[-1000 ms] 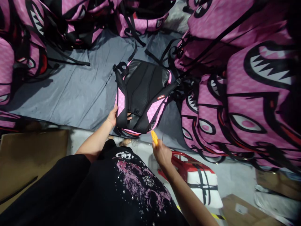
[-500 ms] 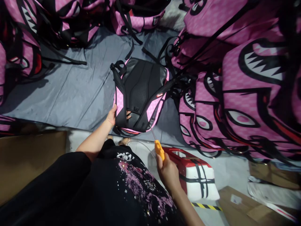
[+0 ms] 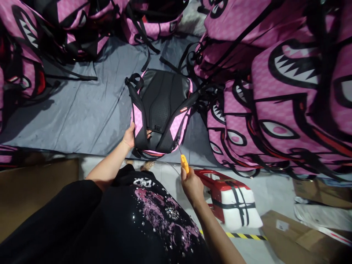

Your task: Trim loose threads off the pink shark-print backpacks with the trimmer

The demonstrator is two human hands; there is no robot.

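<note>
A pink and black backpack (image 3: 161, 101) lies on the grey cloth with its padded back panel and shoulder straps facing up. My left hand (image 3: 130, 136) grips its lower left side, thumb outside and some fingers tucked behind the strap. In my right hand (image 3: 192, 185) is a yellow-handled tool (image 3: 184, 163) with a thin metal shaft, my fingers closed round the handle. The tip of the shaft is at the backpack's lower right corner, by the strap's lower end; whether it touches, I cannot tell.
Pink shark-face backpacks (image 3: 277, 128) crowd the right side, and more backpacks (image 3: 79, 33) stand at the back left. Below the grey cloth (image 3: 68, 121) edge, a red and white taped object (image 3: 236, 201) sits on the floor. Cardboard (image 3: 297, 238) lies right; a brown box (image 3: 35, 198) stands left.
My right hand has moved slightly forward with the tool, its tip now a little higher along the backpack's right edge. My left hand keeps its grip. The whole view has shifted slightly.
</note>
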